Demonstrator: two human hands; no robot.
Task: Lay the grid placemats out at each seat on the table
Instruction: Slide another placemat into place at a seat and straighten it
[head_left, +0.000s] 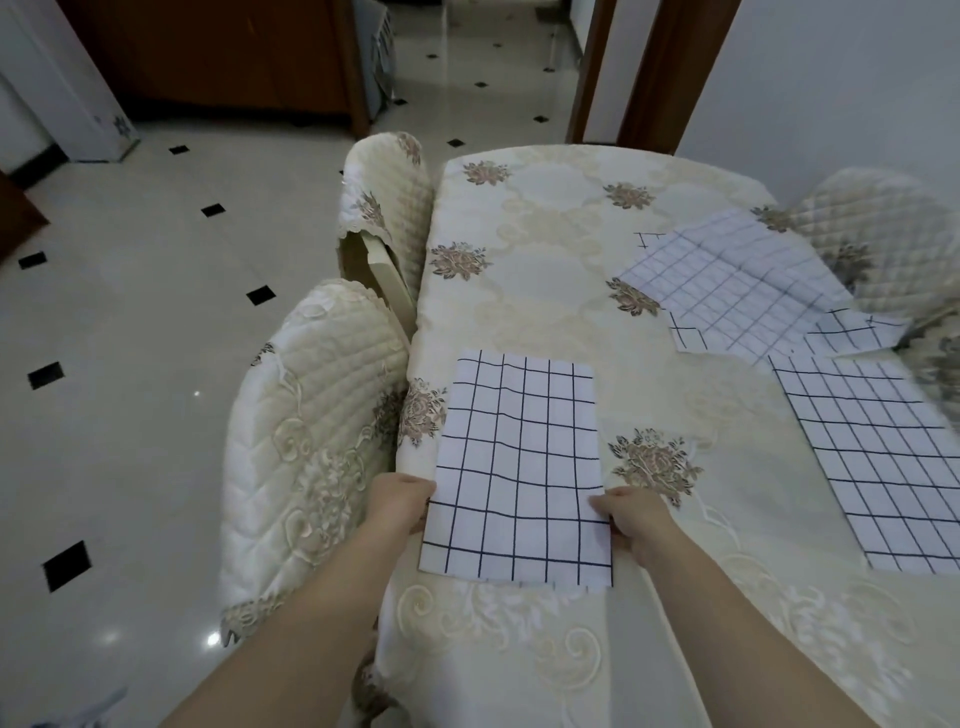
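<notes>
Reference relation: the grid placemat (519, 457) lies with its long axis running near to far, parallel to the left edge of the desk (545, 218). I hold it across its short axis, toward the near end.

1. Left grip (402, 501): closed on the left edge of the placemat, fingers curled at the border. How far they reach under the fabric I cannot tell.
2. Right grip (631, 514): closed on the right edge, directly opposite, thumb on top of the fabric.
3. Both grips sit level with each other, so neither is nearer. Most of the placemat extends away from them toward the far side, and a shorter strip lies nearer than the hold line.
4. Position of the placemat: on the near left corner of the desk. Its left edge is just beside the desk's edge. Its near edge is close to where the cloth starts to drape.
5. The near left chair (311, 415) stands directly to the left of the placemat. I judge this to be the seat being served.

Judgement for the next move: the long axis runs along the desk's edge in front of that chair, so only squaring and releasing appear to remain. Any correction should come from both grips together, or the fabric will skew.

Other items: a second placemat (883, 467) lies flat at the near right. A loose heap of placemats (727, 280) lies at the far right, well apart from both grips.
</notes>
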